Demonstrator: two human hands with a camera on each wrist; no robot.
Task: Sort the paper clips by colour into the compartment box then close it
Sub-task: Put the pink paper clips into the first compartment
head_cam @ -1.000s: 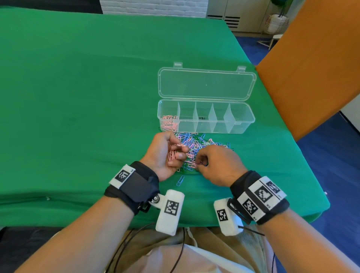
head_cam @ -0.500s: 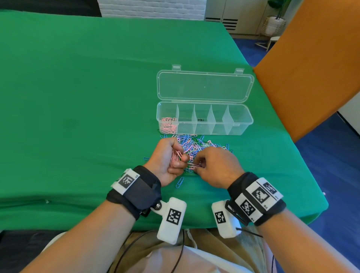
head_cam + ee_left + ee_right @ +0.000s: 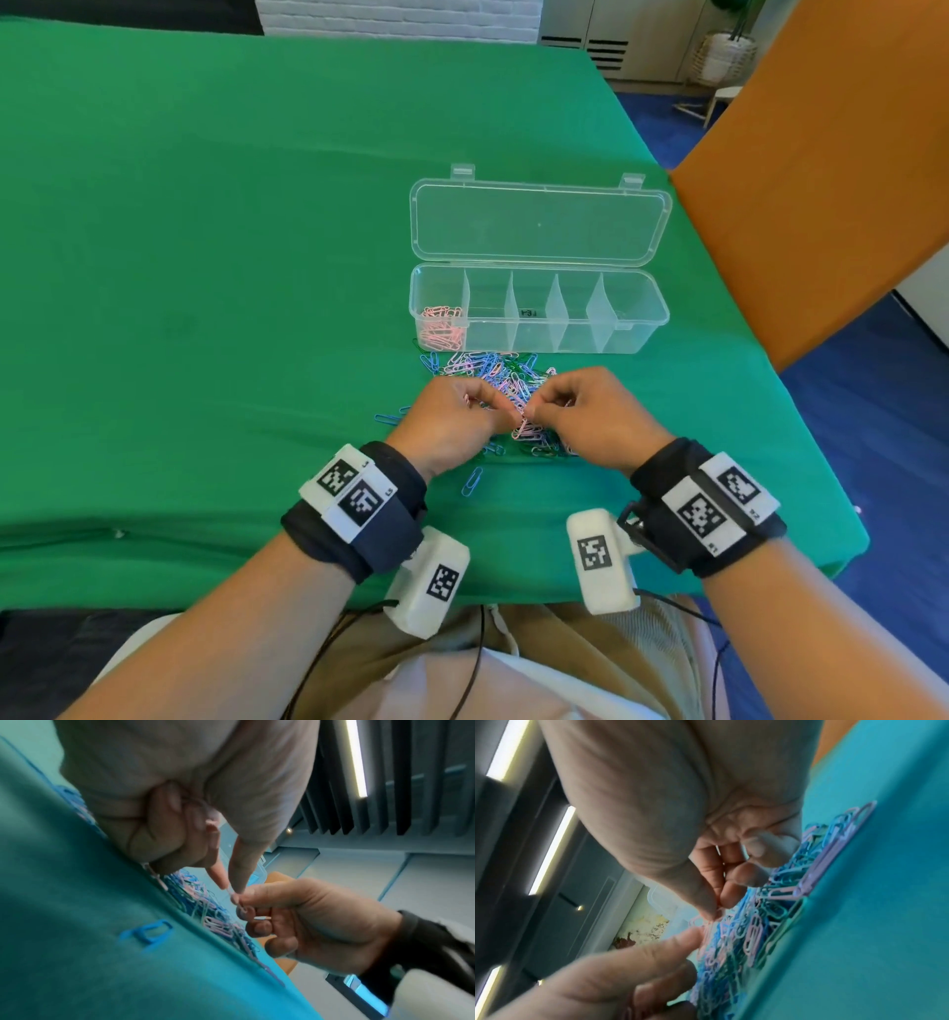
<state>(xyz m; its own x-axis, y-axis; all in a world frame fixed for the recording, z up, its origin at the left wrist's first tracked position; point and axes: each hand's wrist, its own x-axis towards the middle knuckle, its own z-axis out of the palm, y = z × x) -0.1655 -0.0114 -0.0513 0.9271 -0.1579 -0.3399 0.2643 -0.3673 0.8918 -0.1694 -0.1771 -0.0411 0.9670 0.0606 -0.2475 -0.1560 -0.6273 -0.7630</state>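
Five compartments: your compartment box point(image 3: 539, 329) has four dividers; it sits at about 12 o'clock from your hands, long side toward you.
Box contents: pink clips point(image 3: 440, 329) fill the leftmost compartment only; the other four show none.
Lid: one clear lid point(image 3: 539, 226), hinged flat open at the box's 12 o'clock side, with two latch tabs on its far edge.
Loose pile: the mixed paper clips point(image 3: 493, 370) in blue, pink, green and lilac lie between the box and your hands, too many and too tangled to count.
Strays: one blue clip point(image 3: 472, 480) lies apart at the pile's 6 o'clock; a couple more blue ones point(image 3: 387, 417) sit at its 9 o'clock.
Left hand: your left hand point(image 3: 452, 419) has thumb and forefinger pinching one end of a pink clip point(image 3: 700, 920); the other fingers are curled in, and whether they hold further clips you cannot tell.
Right hand: your right hand point(image 3: 590, 419) pinches the same pink clip from the 3 o'clock side, fingertips almost meeting the left's.
Surface: one green cloth point(image 3: 205, 257) covers the table.
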